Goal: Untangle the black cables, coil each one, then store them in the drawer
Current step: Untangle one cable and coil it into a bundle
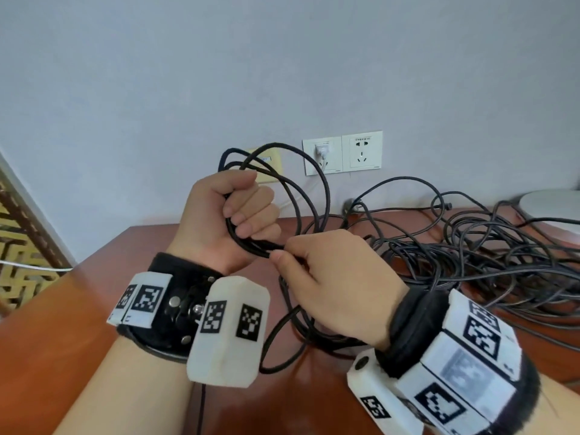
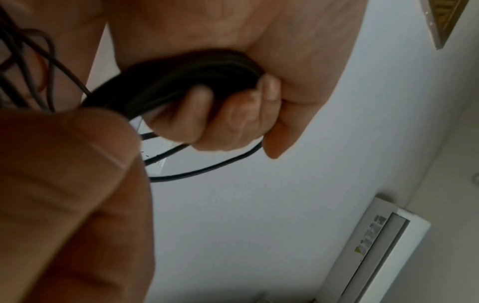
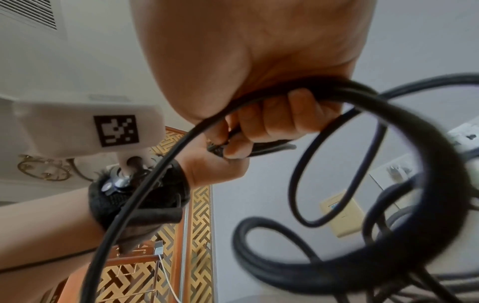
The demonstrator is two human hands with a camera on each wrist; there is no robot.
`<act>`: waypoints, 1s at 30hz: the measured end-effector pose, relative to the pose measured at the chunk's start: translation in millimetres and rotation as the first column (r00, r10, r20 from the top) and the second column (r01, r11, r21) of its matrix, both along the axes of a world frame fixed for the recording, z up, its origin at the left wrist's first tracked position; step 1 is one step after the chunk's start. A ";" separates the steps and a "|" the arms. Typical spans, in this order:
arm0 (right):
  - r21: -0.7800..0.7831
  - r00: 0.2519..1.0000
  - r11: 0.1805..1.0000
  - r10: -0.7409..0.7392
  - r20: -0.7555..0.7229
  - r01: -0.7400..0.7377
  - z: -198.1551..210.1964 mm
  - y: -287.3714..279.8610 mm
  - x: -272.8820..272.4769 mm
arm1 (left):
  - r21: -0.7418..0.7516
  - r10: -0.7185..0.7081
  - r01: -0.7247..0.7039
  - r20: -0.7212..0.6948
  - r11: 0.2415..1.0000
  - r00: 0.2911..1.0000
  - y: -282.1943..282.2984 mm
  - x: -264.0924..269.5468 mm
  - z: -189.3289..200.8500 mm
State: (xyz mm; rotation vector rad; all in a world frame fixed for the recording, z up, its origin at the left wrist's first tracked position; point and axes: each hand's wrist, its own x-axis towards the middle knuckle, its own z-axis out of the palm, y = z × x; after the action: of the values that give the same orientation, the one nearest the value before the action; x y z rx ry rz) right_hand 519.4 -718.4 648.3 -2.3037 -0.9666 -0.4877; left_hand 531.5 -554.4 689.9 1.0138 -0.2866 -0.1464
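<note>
Nearest to the head view are the white blocky wrist units with black-and-white square markers (image 1: 230, 328), strapped on both forearms with black bands. Just past them, the left hand (image 1: 226, 215) is raised above the reddish-brown wooden table (image 1: 81, 309), palm turned toward the person, its fingers (image 1: 251, 211) curled tight round a bundle of several turns of a thin black round cable coil (image 1: 295, 180); the left wrist view shows the same strands (image 2: 186, 82) packed together in the closed fist. The loops rise above the fist in front of the grey wall and hang down below the hands toward the table edge. The right hand (image 1: 339, 277) sits just beside the left, touching the bundle where it leaves the fist: thumb and forefinger pinch one black strand (image 1: 270, 251), the other fingers folded in behind. In the right wrist view that strand (image 3: 259, 102) runs across the palm under curled fingers. To the right, well apart from the hands, a loose tangled heap of black cables (image 1: 470, 259) sprawls over the table. On the wall behind are two white socket plates (image 1: 342, 155), one with a white plug in it, and a yellowish plate (image 1: 270, 164) beside them.
</note>
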 end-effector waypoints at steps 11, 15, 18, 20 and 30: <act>0.585 0.791 0.805 0.292 -0.538 0.101 4.6 -6.9 29.3 | 0.134 -0.605 0.594 0.064 0.793 0.793 -9.5 1.4 -6.9; 0.825 0.536 0.499 0.635 -0.556 0.264 18.9 -9.1 24.9 | -0.005 -0.566 0.568 -0.097 0.823 0.819 6.5 10.1 -4.2; 0.838 0.311 0.465 0.782 -0.540 0.287 24.1 -12.4 24.5 | 0.002 -0.291 0.295 -0.157 0.955 0.944 15.0 11.0 -1.4; 0.804 0.313 0.542 0.741 -0.595 0.246 21.9 -11.0 24.2 | 0.069 -0.071 0.083 -0.156 0.994 0.985 12.2 8.6 1.2; 0.703 0.662 0.679 0.430 -0.615 0.212 10.1 -6.4 30.6 | 0.102 0.133 -0.120 -0.134 0.988 0.982 -1.1 2.8 8.0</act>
State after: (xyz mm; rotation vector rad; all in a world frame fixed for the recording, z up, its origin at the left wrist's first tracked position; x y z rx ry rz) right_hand 550.0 -724.8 658.4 -1.4131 -0.3588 0.1682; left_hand 534.2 -555.6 697.9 1.1058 -0.0866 -0.1157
